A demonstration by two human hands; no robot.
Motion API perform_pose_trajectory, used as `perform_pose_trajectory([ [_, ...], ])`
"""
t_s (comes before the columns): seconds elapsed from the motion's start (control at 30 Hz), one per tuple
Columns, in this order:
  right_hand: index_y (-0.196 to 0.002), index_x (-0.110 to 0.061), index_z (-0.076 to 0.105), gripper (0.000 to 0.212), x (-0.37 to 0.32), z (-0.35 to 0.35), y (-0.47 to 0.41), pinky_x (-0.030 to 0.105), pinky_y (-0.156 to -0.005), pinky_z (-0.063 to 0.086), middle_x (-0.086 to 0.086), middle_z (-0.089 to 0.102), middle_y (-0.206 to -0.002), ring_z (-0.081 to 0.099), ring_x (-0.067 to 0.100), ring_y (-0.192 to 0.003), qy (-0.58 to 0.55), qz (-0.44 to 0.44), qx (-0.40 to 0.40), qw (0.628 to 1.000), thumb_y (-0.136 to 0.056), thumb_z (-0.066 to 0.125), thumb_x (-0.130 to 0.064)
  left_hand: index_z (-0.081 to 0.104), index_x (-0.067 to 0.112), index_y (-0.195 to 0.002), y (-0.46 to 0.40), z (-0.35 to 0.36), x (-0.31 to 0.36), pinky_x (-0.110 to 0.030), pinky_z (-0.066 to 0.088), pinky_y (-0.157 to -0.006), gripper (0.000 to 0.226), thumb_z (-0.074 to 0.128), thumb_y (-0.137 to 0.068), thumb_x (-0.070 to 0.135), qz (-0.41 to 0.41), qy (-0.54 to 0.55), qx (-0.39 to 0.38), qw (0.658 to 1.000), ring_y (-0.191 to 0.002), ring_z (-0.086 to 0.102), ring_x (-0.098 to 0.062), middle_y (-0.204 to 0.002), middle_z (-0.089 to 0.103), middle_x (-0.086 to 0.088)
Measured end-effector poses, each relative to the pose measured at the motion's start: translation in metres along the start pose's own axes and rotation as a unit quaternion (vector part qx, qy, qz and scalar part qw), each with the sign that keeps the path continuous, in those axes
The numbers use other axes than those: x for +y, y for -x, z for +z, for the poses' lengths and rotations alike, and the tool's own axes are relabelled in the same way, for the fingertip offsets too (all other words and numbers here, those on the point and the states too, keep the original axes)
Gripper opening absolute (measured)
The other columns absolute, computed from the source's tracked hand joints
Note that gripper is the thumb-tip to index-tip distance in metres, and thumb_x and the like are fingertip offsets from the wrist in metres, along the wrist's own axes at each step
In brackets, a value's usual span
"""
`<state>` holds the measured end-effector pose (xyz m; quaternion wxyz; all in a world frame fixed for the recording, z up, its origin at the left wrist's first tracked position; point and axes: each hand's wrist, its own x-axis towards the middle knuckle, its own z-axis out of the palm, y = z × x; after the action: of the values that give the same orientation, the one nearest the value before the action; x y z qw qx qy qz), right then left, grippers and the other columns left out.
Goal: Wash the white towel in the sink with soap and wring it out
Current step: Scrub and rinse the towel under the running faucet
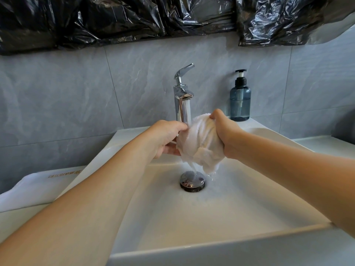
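Both hands grip bunched towel (199, 143) under running faucet (182, 96)

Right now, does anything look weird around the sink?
Yes: crinkled black plastic bags cover the wall above the faucet, where a mirror might be. Otherwise nothing is spilled or broken.

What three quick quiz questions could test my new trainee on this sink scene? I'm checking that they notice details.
1. True or false: water is running from the faucet onto the white towel.
2. Which hand grips the towel from above? A) left hand B) right hand
3. Fill in: the soap bottle stands on the sink rim to the ___ of the faucet.

Key: 1 true; 2 B; 3 right.
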<state>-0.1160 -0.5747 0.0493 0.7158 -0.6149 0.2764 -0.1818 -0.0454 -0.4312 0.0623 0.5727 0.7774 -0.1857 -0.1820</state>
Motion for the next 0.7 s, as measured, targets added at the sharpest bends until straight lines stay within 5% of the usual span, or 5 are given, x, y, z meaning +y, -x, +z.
perform_pose_trajectory([
  [0.3, -0.101, -0.015, 0.063, 0.036, 0.0002, 0.0004, -0.0019, 0.038, -0.082, 0.052, 0.008, 0.071, -0.1, 0.067, 0.028, -0.091, -0.007, -0.015, 0.007, 1.0, -0.086, 0.052, -0.045, 0.07, 0.003, -0.105, 0.0001, 0.0005, 0.0006, -0.037, 0.061, -0.063, 0.023, 0.062, -0.091, 0.019, 0.008, 0.001, 0.004, 1.0, -0.071, 0.069, -0.03, -0.094, 0.07, -0.017],
  [0.5, -0.103, -0.013, 0.065, 0.038, -0.0047, -0.0009, -0.0022, 0.04, -0.084, 0.054, 0.011, 0.072, -0.097, 0.069, 0.031, -0.091, -0.026, -0.021, -0.01, 0.999, -0.084, 0.051, -0.043, 0.061, 0.008, -0.093, 0.0048, -0.0059, 0.0021, -0.03, 0.052, -0.061, 0.031, 0.061, -0.087, 0.039, -0.059, 0.028, -0.033, 0.997, -0.064, 0.054, -0.021, -0.076, 0.057, -0.006],
  [0.63, -0.102, -0.013, 0.065, 0.04, -0.0037, -0.0015, -0.0036, 0.039, -0.081, 0.054, 0.011, 0.072, -0.097, 0.069, 0.031, -0.089, -0.014, -0.024, -0.007, 1.0, -0.08, 0.052, -0.044, 0.066, 0.007, -0.102, 0.0061, -0.0074, 0.0003, -0.043, 0.057, -0.083, 0.043, 0.059, -0.09, 0.047, -0.094, -0.007, -0.066, 0.993, -0.08, 0.064, -0.03, -0.092, 0.064, -0.013],
  [0.7, -0.108, -0.013, 0.065, 0.046, -0.0029, -0.0028, -0.0043, 0.039, -0.085, 0.052, 0.011, 0.073, -0.1, 0.069, 0.03, -0.091, 0.004, -0.01, -0.009, 1.0, -0.079, 0.052, -0.047, 0.066, 0.007, -0.104, 0.0089, -0.0052, 0.002, -0.043, 0.06, -0.074, 0.037, 0.06, -0.092, 0.041, -0.089, 0.002, -0.065, 0.994, -0.078, 0.065, -0.031, -0.091, 0.064, -0.015],
])
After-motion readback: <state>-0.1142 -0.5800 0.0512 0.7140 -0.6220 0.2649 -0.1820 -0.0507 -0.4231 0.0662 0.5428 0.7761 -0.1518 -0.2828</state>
